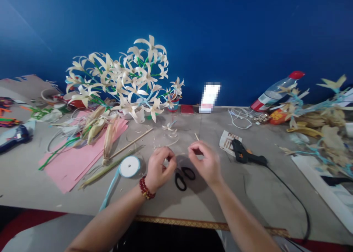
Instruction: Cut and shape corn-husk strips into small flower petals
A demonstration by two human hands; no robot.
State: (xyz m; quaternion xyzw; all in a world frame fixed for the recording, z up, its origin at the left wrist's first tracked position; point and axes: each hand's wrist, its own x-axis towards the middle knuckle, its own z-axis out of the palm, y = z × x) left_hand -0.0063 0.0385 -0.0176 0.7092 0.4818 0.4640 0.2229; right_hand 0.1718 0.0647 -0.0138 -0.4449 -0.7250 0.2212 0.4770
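Note:
My left hand (160,167), with a red bead bracelet at the wrist, is curled closed above the table, its fingers pinched on something too small to name. My right hand (205,160) is also closed in a pinch, and a thin wooden stick (196,136) pokes up from its fingertips. Black-handled scissors (183,176) lie on the table just below and between both hands. A roll of light blue ribbon (129,166) sits left of my left hand.
A bouquet of cream handmade flowers (129,79) stands at the back. Pink paper (74,156) and dried husks lie left. A black glue gun (245,154) with its cord lies right, a plastic bottle (275,92) and more dried flowers further right.

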